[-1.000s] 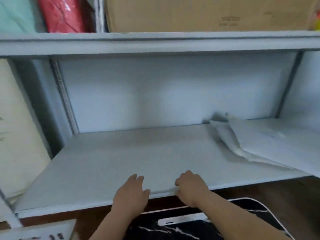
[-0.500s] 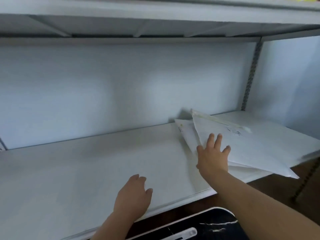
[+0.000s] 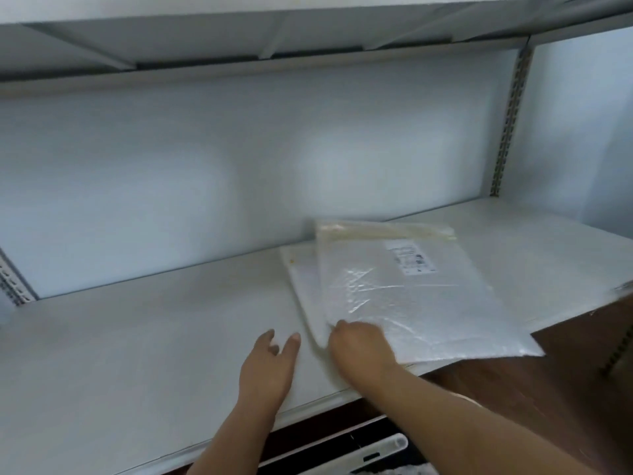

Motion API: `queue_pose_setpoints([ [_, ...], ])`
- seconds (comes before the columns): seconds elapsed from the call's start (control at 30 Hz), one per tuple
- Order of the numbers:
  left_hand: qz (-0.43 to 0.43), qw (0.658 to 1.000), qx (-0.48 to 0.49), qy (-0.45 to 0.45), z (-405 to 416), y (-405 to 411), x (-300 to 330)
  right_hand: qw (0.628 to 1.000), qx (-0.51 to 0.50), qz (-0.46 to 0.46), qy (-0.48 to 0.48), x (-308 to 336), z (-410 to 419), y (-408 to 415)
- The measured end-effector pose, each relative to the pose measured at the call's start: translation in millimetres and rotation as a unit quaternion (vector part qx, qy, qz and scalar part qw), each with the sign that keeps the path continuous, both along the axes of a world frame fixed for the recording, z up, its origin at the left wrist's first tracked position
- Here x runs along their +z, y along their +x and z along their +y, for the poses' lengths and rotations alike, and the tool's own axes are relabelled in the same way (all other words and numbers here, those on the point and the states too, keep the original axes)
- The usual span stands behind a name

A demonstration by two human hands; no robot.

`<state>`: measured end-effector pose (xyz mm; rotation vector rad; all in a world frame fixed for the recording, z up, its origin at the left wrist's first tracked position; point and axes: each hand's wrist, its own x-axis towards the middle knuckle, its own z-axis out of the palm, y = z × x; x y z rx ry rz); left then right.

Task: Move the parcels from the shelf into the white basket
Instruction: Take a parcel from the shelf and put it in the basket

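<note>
Two flat white parcels lie stacked on the right half of the white shelf (image 3: 137,354). The top parcel (image 3: 411,296) is a shiny plastic mailer with a printed label, and its near corner overhangs the shelf's front edge. A second parcel (image 3: 303,286) shows beneath it on the left. My right hand (image 3: 359,347) has its fingers curled around the near left corner of the stack. My left hand (image 3: 270,365) rests flat on the shelf just left of the parcels, fingers straight. A white basket rim (image 3: 342,457) shows below the shelf edge.
The shelf above (image 3: 239,39) hangs low over the bay. A perforated upright (image 3: 510,125) stands at the back right, another upright (image 3: 13,282) at the left. Brown floor (image 3: 565,371) lies below the shelf on the right.
My right hand drew back from flat on the top parcel to the stack's near left corner and curled onto it. The view moved closer. My left hand shifted slightly toward the parcels.
</note>
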<state>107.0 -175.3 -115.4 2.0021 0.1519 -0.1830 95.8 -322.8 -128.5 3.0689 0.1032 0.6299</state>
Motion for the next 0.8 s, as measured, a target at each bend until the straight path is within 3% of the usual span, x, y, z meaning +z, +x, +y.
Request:
queue_pose_setpoints([
  [0.07,0.026,0.995,0.045,-0.083,15,-6,4,0.998,0.060,0.023,-0.004,-2,46,-10],
  [0.2,0.065,0.981,0.107,-0.146,70,-19,0,0.981,0.178,0.070,0.012,1,123,-28],
  [0.43,-0.004,0.962,0.228,-0.148,182,-32,-7,0.962,0.257,0.081,-0.036,9,168,-56],
  [0.57,0.010,0.953,0.254,-0.167,211,-34,-3,0.943,0.303,0.019,-0.133,-2,165,-73],
  [0.67,0.056,0.950,0.248,-0.179,209,-46,-6,0.924,0.357,0.054,-0.130,-6,167,-91],
  [0.73,0.070,0.947,0.233,-0.209,204,-60,-8,0.918,0.371,0.024,-0.139,3,172,-107],
  [0.8,0.076,0.949,0.232,-0.201,203,-74,-9,0.904,0.412,0.071,-0.094,7,172,-120],
])
